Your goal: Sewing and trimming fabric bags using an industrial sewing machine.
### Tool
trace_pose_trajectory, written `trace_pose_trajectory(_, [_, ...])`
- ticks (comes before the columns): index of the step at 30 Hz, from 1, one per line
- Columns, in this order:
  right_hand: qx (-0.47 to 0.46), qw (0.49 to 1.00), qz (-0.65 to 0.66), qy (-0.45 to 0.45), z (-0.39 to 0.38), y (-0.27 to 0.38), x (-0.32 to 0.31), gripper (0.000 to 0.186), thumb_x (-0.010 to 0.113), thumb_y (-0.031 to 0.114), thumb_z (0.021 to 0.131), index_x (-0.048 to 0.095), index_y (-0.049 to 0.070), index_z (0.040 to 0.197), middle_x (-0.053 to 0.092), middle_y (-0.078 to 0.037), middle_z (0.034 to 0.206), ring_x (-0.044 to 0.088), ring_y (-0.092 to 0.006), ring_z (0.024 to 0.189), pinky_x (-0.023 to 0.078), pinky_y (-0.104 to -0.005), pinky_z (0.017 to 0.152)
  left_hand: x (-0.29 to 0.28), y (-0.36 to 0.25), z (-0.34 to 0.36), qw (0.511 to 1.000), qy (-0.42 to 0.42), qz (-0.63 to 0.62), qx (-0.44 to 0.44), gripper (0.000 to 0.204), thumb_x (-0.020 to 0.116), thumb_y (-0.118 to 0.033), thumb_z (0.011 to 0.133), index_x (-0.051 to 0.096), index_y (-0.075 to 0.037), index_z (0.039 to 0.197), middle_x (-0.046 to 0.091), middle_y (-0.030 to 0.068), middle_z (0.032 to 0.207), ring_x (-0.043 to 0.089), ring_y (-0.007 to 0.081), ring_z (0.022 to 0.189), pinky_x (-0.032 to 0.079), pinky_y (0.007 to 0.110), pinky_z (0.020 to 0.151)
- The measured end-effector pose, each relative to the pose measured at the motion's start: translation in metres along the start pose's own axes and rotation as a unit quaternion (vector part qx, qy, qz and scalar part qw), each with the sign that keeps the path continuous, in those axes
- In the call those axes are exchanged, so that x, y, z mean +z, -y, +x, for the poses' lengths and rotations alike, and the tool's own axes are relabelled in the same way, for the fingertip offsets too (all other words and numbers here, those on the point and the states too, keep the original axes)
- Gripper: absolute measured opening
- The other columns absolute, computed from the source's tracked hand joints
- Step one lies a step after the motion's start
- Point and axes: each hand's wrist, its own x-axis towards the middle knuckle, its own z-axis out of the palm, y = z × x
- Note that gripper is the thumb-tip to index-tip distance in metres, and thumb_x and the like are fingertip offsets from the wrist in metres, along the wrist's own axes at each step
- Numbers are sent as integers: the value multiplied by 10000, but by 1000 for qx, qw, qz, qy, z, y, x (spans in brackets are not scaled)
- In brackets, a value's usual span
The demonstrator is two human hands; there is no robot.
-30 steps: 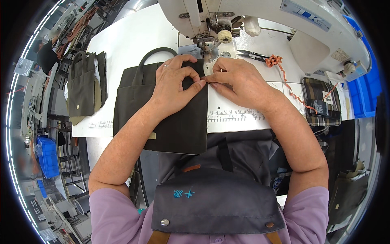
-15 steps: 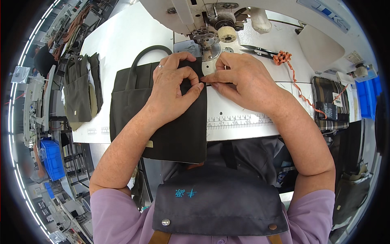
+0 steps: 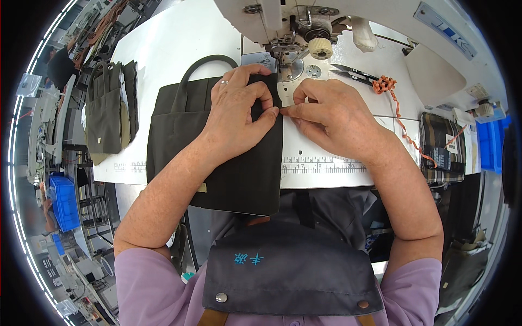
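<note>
Narrow pinch: right hand (image 3: 336, 115) at 3-o'clock edge of bag panel (image 3: 242, 182); left hand (image 3: 231, 117), closure indeterminate.
Pinch has shifted slightly outward: apparent edge adjustment.

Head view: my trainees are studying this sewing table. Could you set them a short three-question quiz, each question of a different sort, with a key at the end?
1. Multiple choice: the left hand lies over
a) the ruler strip
b) the large dark cloth
c) the checked cloth

2. True or false: the scissors lie to the right of the large dark cloth.

3. Fill in the colour: the coiled cord by the scissors is ____.

Key: 1 b; 2 true; 3 orange.
</note>
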Motion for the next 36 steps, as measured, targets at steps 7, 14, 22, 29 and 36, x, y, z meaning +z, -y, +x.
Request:
trace_pose_trajectory(7, [-21,998,-49,15,3,4,-2,136,744,83,743,735,90,878,608,-63,867,649,-263,768,520,-409,633,-10,8,-8,997,-13,-42,70,156,752,-207,876,722,-99,985,556,102,1425,457,346,1375,346,514,1128])
trace_pose_trajectory(14, [-31,997,-60,21,6,8,-3,159,745,63,737,734,90,893,621,-63,957,659,-257,817,534,-406,656,-17,5,-33,995,39,44,79,377,768,-241,892,715,-144,1252,557,88,1482,497,329,1396,328,587,1190])
trace_pose_trajectory(22, [-19,999,-50,9,3,7,-1,208,747,57,744,754,96,948,636,-50,981,657,-246,853,529,-399,672,-11,4,-33,994,10,56,91,345,757,-251,907,707,-130,1226,592,76,1442,546,299,1355,352,606,1176])
trace_pose_trajectory(29, [8,989,-145,2,9,2,2,165,740,125,841,771,91,999,622,-42,933,636,-225,856,486,-381,709,-2,9,-7,995,-24,65,70,332,740,-267,921,703,-135,1223,611,75,1410,569,317,1321,366,611,1164])
trace_pose_trajectory(36, [38,979,-195,35,23,-1,1,219,714,177,891,756,81,1082,627,-50,890,647,-229,844,497,-392,707,1,22,12,996,-45,50,60,320,746,-262,917,726,-122,1204,628,78,1391,599,312,1286,364,605,1169])
